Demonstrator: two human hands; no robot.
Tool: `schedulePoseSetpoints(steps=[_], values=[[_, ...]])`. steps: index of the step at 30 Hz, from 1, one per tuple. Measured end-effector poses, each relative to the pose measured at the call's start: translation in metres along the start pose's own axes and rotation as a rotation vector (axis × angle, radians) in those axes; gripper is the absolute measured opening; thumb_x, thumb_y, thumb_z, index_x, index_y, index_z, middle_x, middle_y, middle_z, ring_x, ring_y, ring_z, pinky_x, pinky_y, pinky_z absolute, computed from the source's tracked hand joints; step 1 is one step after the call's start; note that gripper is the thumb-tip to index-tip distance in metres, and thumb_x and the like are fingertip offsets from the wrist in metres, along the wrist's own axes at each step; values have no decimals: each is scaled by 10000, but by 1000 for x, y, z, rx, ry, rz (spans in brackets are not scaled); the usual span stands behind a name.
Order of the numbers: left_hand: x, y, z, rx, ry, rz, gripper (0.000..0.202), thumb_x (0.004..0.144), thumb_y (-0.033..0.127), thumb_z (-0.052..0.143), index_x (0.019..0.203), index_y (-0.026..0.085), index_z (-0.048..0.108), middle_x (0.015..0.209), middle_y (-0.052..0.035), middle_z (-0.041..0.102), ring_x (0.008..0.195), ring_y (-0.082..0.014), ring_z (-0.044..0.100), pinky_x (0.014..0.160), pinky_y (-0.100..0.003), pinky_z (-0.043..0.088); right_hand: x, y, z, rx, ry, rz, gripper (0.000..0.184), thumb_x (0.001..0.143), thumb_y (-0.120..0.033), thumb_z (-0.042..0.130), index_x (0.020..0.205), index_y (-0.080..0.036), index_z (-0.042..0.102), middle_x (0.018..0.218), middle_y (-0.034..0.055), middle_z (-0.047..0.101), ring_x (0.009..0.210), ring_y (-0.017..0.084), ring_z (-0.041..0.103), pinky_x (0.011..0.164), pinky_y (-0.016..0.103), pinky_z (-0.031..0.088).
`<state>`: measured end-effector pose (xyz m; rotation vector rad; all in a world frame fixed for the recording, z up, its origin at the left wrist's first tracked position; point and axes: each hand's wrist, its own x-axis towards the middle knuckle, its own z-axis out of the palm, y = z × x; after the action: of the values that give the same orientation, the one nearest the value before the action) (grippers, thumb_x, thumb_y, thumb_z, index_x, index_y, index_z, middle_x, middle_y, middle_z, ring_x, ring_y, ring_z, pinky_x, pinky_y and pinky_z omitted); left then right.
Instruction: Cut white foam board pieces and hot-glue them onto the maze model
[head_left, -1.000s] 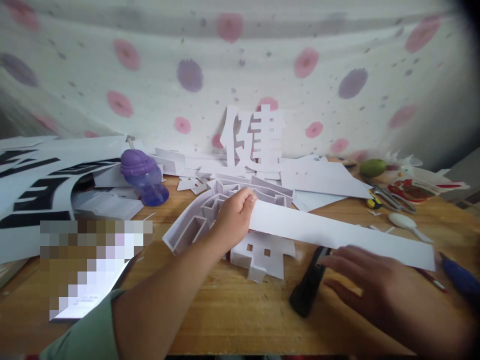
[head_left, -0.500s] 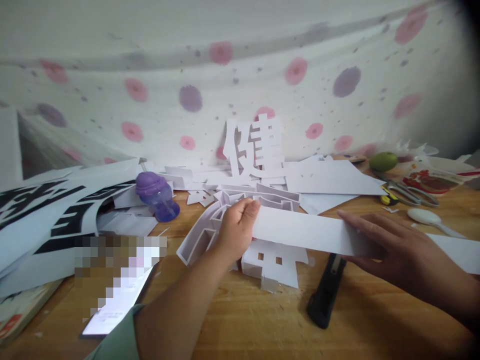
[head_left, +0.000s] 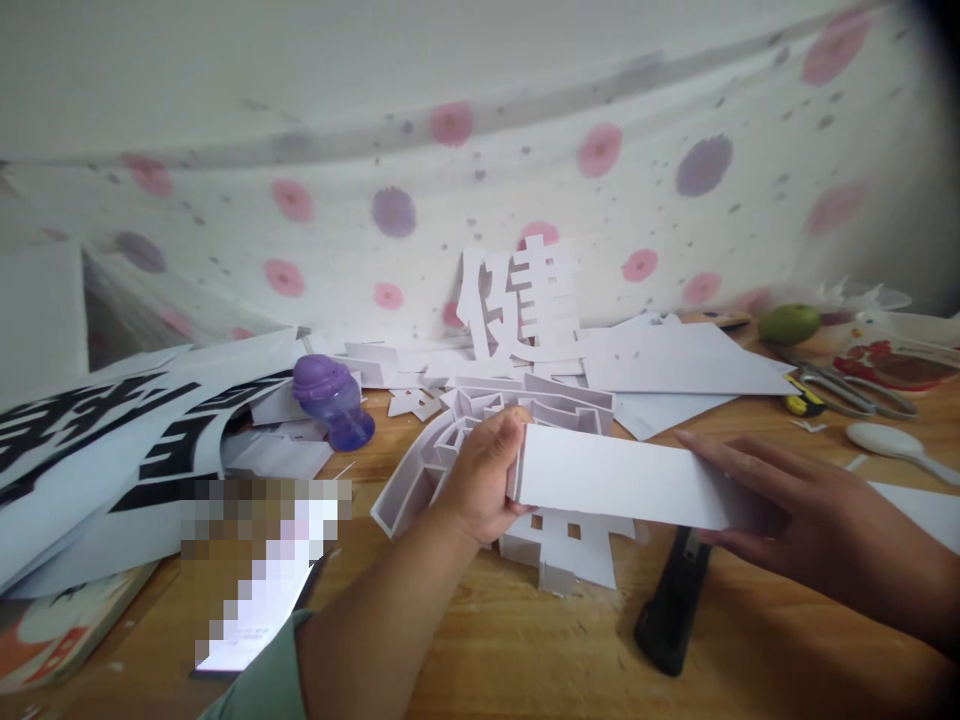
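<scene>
My left hand [head_left: 484,475] pinches the left end of a long white strip of card or foam board [head_left: 622,475], thumb on top. A short section is bent back at that end. My right hand [head_left: 810,525] has its fingers around the strip farther right, gripping it by its edges. Behind and below my left hand lies a white built-up character with raised walls [head_left: 420,465], partly hidden. A white piece with small square holes [head_left: 596,560] sits under the strip. On the table near my right hand is a black utility knife [head_left: 671,610].
A white cut-out character [head_left: 480,310] stands at the back against the dotted curtain [head_left: 337,240]. To the left are a purple bottle [head_left: 334,400], printed sheets [head_left: 172,450] and a lit phone [head_left: 255,610]. Scissors [head_left: 862,390], a white spoon [head_left: 892,440] and a green fruit [head_left: 789,325] lie right.
The strip's left end is now bent back at my left hand, where it looked flat before. Both hands keep hold of it. The whole view has shifted slightly.
</scene>
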<state>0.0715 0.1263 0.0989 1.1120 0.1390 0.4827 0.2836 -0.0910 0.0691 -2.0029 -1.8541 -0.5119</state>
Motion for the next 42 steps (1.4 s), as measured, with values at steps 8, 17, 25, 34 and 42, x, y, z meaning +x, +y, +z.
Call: schedulePoseSetpoints(steps=[8,17,25,34,42], values=[[4,15,2,-26,229,133,502,772,562,612,613,203,300,487,81,346,376,-39,280,377,-191,233,1,-11,-7,15,40,63,699,839,-506,611,1451,-300,343,1182,75,579,864,266,630,654,357,543],[16,10,-20,641,281,165,467,878,610,421,651,201,420,550,37,471,455,-89,375,461,-234,285,20,49,-8,-47,-12,209,554,925,-386,491,1418,-150,406,1198,185,539,1032,361,552,847,436,455],[22,14,-29,913,151,80,267,864,400,513,717,183,560,650,31,467,633,-124,437,615,-252,339,74,39,19,60,-159,78,650,862,-453,568,1427,-183,394,1277,129,529,1091,331,517,914,492,464],[12,15,-20,910,-19,-120,214,813,396,578,755,191,602,536,48,512,470,-97,445,459,-217,342,128,5,56,219,-242,-107,639,796,-237,654,1398,-214,441,1271,105,542,1093,290,534,924,447,478],[17,11,-16,1274,-114,-14,226,813,355,547,666,188,589,599,26,546,601,-130,484,573,-246,345,92,-1,31,204,-172,-67,563,809,-224,691,1340,-218,505,1371,104,442,1232,263,416,1044,444,365]])
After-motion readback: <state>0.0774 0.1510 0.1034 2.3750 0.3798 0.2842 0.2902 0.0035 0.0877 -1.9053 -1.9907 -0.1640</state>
